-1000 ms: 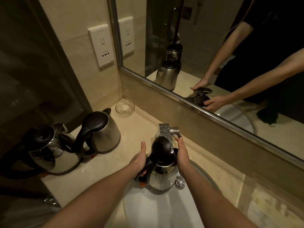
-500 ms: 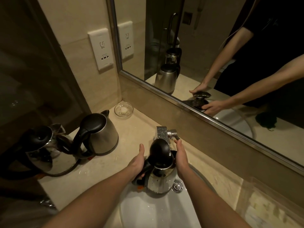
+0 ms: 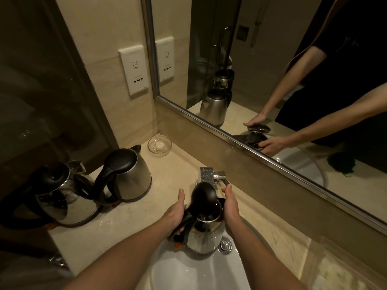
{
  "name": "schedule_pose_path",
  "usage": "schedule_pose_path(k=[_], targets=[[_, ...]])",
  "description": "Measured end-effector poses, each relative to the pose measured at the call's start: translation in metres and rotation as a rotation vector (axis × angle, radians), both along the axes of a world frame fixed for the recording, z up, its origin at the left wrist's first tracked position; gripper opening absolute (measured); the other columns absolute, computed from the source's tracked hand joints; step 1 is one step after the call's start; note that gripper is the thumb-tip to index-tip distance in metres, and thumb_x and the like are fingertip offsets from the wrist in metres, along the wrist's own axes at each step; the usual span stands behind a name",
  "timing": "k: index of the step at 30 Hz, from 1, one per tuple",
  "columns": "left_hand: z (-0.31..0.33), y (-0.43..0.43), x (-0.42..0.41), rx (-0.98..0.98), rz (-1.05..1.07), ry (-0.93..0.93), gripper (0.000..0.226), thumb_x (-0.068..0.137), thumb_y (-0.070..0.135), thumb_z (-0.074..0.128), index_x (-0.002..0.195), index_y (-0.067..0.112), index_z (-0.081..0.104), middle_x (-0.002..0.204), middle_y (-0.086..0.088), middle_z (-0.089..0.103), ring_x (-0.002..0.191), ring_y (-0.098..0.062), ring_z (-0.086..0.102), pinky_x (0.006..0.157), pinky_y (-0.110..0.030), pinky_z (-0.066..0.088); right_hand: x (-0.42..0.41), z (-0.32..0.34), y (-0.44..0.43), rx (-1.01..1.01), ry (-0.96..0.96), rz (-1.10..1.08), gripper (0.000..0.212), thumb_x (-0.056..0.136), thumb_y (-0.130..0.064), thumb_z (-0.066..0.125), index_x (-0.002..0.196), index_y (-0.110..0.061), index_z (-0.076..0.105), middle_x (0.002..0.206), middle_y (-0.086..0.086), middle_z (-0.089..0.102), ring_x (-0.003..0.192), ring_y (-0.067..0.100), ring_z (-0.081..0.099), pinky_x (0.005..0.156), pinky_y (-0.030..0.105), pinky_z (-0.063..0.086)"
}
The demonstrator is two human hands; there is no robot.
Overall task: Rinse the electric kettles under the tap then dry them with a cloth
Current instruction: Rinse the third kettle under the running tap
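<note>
A steel electric kettle point(image 3: 204, 235) with its black lid point(image 3: 202, 195) flipped up stands in the white sink point(image 3: 188, 275), just below the chrome tap point(image 3: 209, 176). My left hand point(image 3: 174, 212) grips its black handle on the left side. My right hand point(image 3: 229, 208) lies against the kettle's right side, fingertips close to the tap lever point(image 3: 224, 177). No running water shows. Two more kettles stand on the counter at the left: a matte steel one point(image 3: 130, 176) and a shiny one point(image 3: 65, 195). I see no cloth.
A glass soap dish point(image 3: 159, 145) sits in the counter's back corner. A wall socket point(image 3: 135, 73) is above it. The mirror point(image 3: 272, 80) runs along the back and right, reflecting my arms. The sink drain plug point(image 3: 225, 245) lies right of the kettle.
The view shifted slightly; the kettle and both hands sit a little lower and nearer in frame. The grip on the kettle looks the same.
</note>
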State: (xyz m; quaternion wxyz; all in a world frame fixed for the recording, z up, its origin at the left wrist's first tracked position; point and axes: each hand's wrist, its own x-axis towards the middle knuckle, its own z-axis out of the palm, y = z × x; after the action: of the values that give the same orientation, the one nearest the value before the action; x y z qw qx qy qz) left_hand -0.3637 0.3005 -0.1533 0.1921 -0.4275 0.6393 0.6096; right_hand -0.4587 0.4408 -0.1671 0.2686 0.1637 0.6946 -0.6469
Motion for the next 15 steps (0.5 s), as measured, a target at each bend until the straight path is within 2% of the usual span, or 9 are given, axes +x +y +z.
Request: schedule_pose_path(k=[3, 7, 9, 12, 15], targets=[[-0.0013, -0.0011, -0.0004, -0.013, 0.009, -0.005, 0.101, 0.078, 0.089, 0.003, 0.092, 0.011, 0.065, 0.062, -0.006, 0.053, 0.067, -0.023, 0.059, 0.068, -0.033, 0.052, 0.0, 0.0013, -0.0009, -0.009, 0.005, -0.009, 0.089, 0.079, -0.08, 0.032, 0.146, -0.024, 0.046, 0.15, 0.01, 0.045, 0.138, 0.031, 0.041, 0.114, 0.055, 0.03], [0.0014, -0.0018, -0.0012, -0.037, 0.001, -0.042, 0.11, 0.072, 0.093, 0.0, 0.098, 0.01, 0.067, 0.084, -0.012, 0.065, 0.089, -0.027, 0.067, 0.067, -0.03, 0.05, 0.0018, -0.0006, -0.0024, -0.011, -0.003, -0.053, 0.111, 0.058, -0.091, 0.032, 0.142, -0.02, 0.049, 0.143, 0.01, 0.052, 0.132, 0.031, 0.048, 0.111, 0.055, 0.035], [0.0034, -0.0013, -0.0015, -0.051, -0.008, -0.05, 0.108, 0.065, 0.095, -0.002, 0.088, 0.011, 0.063, 0.085, -0.012, 0.065, 0.095, -0.03, 0.07, 0.069, -0.03, 0.051, 0.0015, -0.0022, -0.0028, -0.01, -0.003, -0.071, 0.117, 0.051, -0.093, 0.031, 0.14, -0.019, 0.05, 0.14, 0.01, 0.055, 0.129, 0.032, 0.05, 0.11, 0.055, 0.037], [0.0066, -0.0011, -0.0007, -0.053, 0.025, -0.048, 0.109, 0.064, 0.095, -0.001, 0.088, 0.008, 0.062, 0.079, -0.015, 0.064, 0.086, -0.031, 0.071, 0.065, -0.031, 0.051, 0.0008, -0.0011, -0.0035, -0.016, -0.018, -0.082, 0.115, 0.054, -0.092, 0.03, 0.141, -0.019, 0.048, 0.142, 0.011, 0.053, 0.13, 0.033, 0.049, 0.109, 0.055, 0.037], [0.0067, -0.0008, 0.0007, -0.05, 0.056, -0.038, 0.102, 0.077, 0.09, 0.001, 0.09, 0.011, 0.064, 0.083, -0.021, 0.068, 0.08, -0.029, 0.069, 0.062, -0.03, 0.05, 0.0006, 0.0, -0.0048, -0.015, -0.018, -0.065, 0.114, 0.055, -0.091, 0.03, 0.141, -0.019, 0.049, 0.141, 0.009, 0.053, 0.13, 0.032, 0.049, 0.109, 0.055, 0.037]])
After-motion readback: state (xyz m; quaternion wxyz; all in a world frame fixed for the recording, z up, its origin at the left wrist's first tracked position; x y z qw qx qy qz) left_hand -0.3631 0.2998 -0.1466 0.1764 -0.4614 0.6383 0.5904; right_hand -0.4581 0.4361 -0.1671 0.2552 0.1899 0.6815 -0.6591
